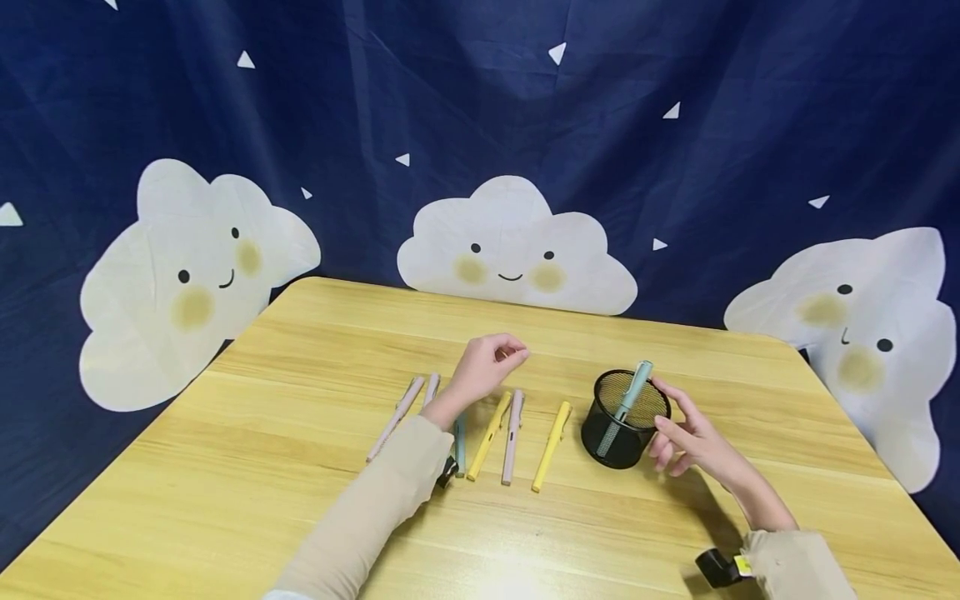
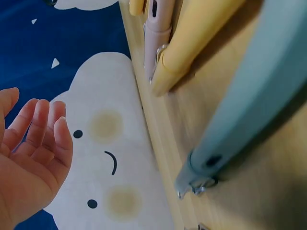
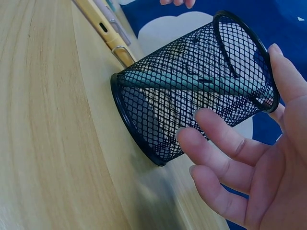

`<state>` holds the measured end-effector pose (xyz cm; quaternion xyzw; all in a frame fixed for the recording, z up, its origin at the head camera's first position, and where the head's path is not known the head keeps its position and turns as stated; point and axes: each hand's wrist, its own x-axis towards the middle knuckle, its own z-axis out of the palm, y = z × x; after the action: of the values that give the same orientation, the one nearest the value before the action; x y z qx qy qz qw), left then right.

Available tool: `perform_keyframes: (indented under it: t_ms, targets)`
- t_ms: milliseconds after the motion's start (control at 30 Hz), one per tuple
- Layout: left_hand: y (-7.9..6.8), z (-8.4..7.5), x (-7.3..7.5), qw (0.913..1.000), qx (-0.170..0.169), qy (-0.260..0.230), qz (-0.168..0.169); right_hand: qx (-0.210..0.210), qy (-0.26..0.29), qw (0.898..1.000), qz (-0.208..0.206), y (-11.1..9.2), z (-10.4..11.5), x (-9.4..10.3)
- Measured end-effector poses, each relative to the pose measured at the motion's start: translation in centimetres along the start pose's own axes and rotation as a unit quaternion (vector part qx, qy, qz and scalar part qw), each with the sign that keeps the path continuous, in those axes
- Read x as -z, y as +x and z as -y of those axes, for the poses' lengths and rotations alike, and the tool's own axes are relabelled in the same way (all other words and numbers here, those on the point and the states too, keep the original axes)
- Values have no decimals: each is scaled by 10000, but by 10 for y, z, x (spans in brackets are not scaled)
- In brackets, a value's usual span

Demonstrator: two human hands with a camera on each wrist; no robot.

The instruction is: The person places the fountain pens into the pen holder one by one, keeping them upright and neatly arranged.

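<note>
In cup (image 1: 630,447), pen (image 1: 634,392), fingers (image 1: 678,400) perhaps touching rim (image 3: 276,91)

In the head view, the left sleeve (image 1: 397,483) and wrist hide the lower part of a lilac pen (image 1: 432,386) and some of a teal pen (image 1: 460,450); both sleeves run off the bottom edge. Black mesh veils the lower half of the upright pen (image 1: 635,390). The left wrist view crops its nearest, blurry pen (image 2: 254,91).
</note>
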<state>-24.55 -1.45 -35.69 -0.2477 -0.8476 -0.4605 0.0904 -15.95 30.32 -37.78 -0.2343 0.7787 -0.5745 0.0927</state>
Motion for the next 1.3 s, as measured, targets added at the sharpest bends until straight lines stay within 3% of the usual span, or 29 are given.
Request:
perform_keyframes:
  t_ms: [733, 1300]
  targets:
    - [-9, 20, 34, 9989, 92, -37, -465, 2, -12, 10000, 17, -1, 2, 0]
    - [-22, 32, 57, 9981, 385, -41, -482, 31, -16, 10000, 11, 0, 2, -1]
